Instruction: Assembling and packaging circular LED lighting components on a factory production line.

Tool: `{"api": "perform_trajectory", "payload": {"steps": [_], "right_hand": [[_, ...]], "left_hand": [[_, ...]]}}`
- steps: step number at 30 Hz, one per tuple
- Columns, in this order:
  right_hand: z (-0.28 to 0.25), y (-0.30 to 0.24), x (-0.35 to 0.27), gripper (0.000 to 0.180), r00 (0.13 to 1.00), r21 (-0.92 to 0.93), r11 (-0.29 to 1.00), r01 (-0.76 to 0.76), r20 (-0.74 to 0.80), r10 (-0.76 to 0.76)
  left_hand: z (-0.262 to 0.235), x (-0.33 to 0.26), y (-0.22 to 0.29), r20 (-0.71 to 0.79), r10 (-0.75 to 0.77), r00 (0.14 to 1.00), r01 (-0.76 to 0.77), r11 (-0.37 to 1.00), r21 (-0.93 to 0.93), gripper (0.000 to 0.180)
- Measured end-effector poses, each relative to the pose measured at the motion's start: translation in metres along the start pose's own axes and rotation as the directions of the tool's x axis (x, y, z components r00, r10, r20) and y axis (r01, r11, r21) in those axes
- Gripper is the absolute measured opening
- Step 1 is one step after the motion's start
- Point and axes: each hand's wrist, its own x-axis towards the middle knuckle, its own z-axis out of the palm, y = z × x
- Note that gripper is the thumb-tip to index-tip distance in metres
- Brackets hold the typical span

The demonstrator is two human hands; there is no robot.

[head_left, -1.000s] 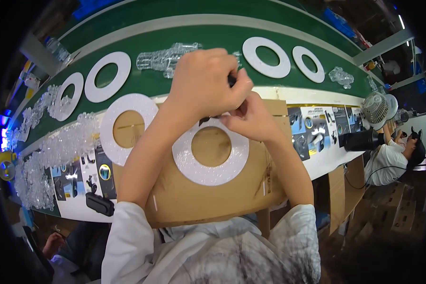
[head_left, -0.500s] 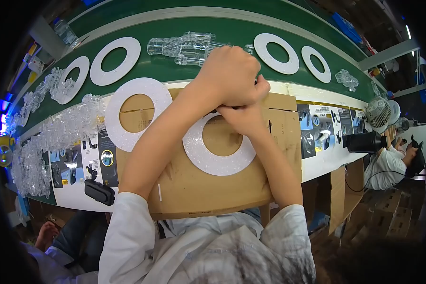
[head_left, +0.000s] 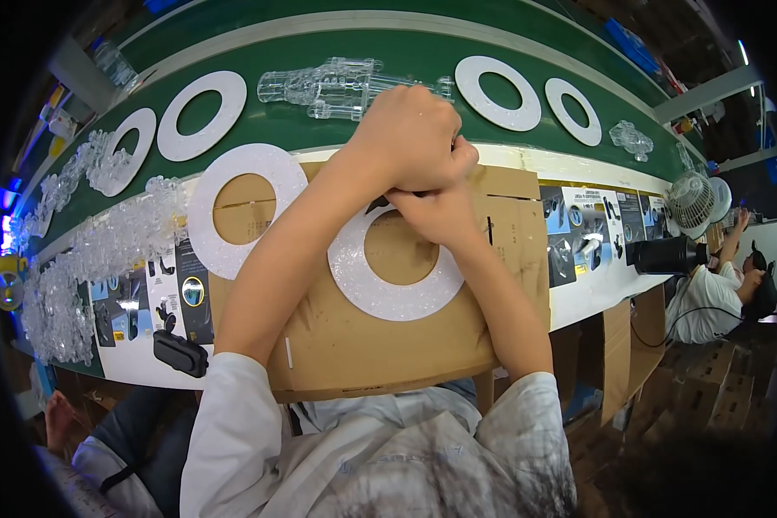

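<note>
Over the top edge of a white speckled ring [head_left: 347, 274], my left hand [head_left: 408, 136] is closed in a fist. My right hand [head_left: 436, 210] is closed just below it, touching it. A small dark piece [head_left: 377, 204] shows beside the right fingers at the ring's upper edge; what either hand grips is hidden. The ring lies on a brown cardboard box [head_left: 388, 354]. A second white ring [head_left: 205, 211] rests on the box's left side, partly behind my left forearm. Beyond my hands, a clear plastic assembly with tubes [head_left: 319, 89] lies on the green surface.
More white rings [head_left: 174, 142] lie on the green belt [head_left: 285, 131], left and right. Clear plastic parts [head_left: 134, 224] are heaped at left. A black device [head_left: 180, 352] sits at the bench's front edge; a fan [head_left: 691, 205] and black cylinder [head_left: 665, 257] stand right, near another person [head_left: 708, 302].
My two hands, still together, have shifted slightly left. More of the dark piece shows by the right fingers. At the far right, the other person has raised an arm.
</note>
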Motion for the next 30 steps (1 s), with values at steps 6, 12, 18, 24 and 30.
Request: {"api": "perform_trajectory", "payload": {"steps": [6, 12, 18, 24, 30], "right_hand": [[-0.001, 0.005, 0.000, 0.055, 0.999, 0.022, 0.999, 0.031, 0.005, -0.031], [0.003, -0.001, 0.001, 0.040, 0.991, 0.001, 0.994, 0.114, -0.068, -0.113], [0.004, -0.004, -0.003, 0.043, 1.000, -0.059, 0.998, -0.031, -0.005, 0.031], [0.018, 0.005, -0.009, 0.043, 0.974, -0.031, 0.976, 0.218, -0.054, -0.219], [0.022, 0.001, -0.007, 0.042, 0.990, 0.044, 0.989, 0.141, -0.009, -0.140]], "left_hand": [[-0.001, 0.001, 0.001, 0.047, -0.025, 0.999, 0.025, 1.000, 0.004, 0.022], [-0.003, 0.001, 0.003, 0.024, 0.026, 0.999, -0.025, 1.000, -0.009, 0.025], [-0.023, -0.001, 0.021, 0.135, 0.047, 0.990, -0.051, 0.998, 0.025, 0.030], [-0.019, -0.019, 0.018, 0.039, 0.021, 0.999, -0.021, 1.000, -0.014, 0.031], [-0.023, -0.022, 0.013, -0.026, 0.051, 0.998, -0.050, 0.999, 0.018, 0.024]]}}
